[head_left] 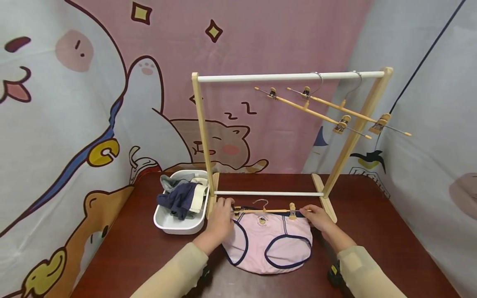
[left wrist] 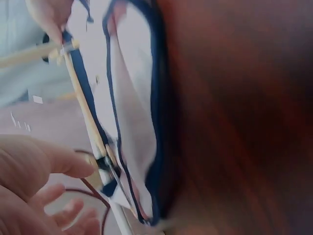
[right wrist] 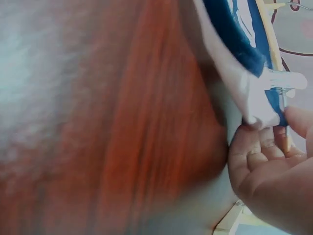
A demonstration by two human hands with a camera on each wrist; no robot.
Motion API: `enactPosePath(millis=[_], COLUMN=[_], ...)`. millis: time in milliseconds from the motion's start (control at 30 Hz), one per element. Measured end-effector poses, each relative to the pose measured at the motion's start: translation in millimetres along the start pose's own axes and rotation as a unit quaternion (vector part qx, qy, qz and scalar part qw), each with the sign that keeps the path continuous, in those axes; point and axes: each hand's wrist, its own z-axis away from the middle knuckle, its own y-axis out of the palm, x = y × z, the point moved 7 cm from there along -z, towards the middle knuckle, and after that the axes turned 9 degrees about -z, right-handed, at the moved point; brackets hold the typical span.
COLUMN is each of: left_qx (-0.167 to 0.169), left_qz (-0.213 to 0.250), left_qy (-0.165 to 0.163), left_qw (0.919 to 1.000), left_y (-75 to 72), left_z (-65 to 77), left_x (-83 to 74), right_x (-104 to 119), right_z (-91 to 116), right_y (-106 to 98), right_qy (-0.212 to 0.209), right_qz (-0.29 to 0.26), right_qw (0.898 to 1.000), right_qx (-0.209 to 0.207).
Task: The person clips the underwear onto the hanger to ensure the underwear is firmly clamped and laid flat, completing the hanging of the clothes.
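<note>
Pink underpants (head_left: 257,252) with navy trim and a small printed badge are spread on the table. A wooden clip hanger (head_left: 276,211) with a metal hook lies along their waistband. At the hanger's left clip (left wrist: 105,159) is my left hand (head_left: 220,221), its index finger stretched toward the clip and the other fingers loosely bent. My right hand (head_left: 318,217) pinches the hanger's metal rod end beside the right clip (head_left: 292,211), with fingers (right wrist: 254,147) under the waistband corner.
A white basin (head_left: 179,225) with navy, grey and cream clothes (head_left: 182,194) stands left of a wooden garment rack (head_left: 203,132). Two more clip hangers (head_left: 320,111) hang from the rack's white top rail (head_left: 257,77). A cartoon-printed curtain (head_left: 268,37) backs the dark red table (head_left: 357,231).
</note>
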Motion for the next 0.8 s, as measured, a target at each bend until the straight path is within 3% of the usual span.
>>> enactPosePath(millis=[67, 167, 267, 400, 467, 667, 800], left_qx=[0.019, 0.074, 0.118, 0.112, 0.100, 0.086, 0.106], left_qz=[-0.021, -0.035, -0.035, -0.041, -0.047, -0.074, -0.076], left_qy=[0.015, 0.040, 0.053, 0.071, 0.081, 0.099, 0.108], left_qw=[0.9995, 0.9958, 0.9910, 0.9903, 0.9906, 0.9885, 0.9855], left_y=[5.5, 17.8, 27.7, 31.6, 31.5, 31.0, 30.7], left_z=[-5.4, -10.6, -13.2, -15.9, -17.0, -18.0, -15.8], left_x=[3.8, 4.8, 4.3, 3.3, 3.4, 7.4, 7.4], right_x=[2.2, 10.0, 22.8, 41.9, 49.2, 57.2, 57.1], right_z=[-0.7, -1.7, -0.4, 5.0, 8.1, 13.0, 12.1], right_y=[-1.0, -1.3, 1.5, 8.8, 13.0, 24.3, 25.3], right_qy=[-0.012, -0.056, -0.113, -0.179, -0.201, -0.216, -0.217], right_qz=[0.014, 0.084, 0.180, 0.266, 0.285, 0.295, 0.299], right_qw=[1.000, 0.995, 0.976, 0.945, 0.935, 0.930, 0.928], right_qx=[-0.003, -0.019, -0.039, -0.058, -0.060, -0.046, -0.054])
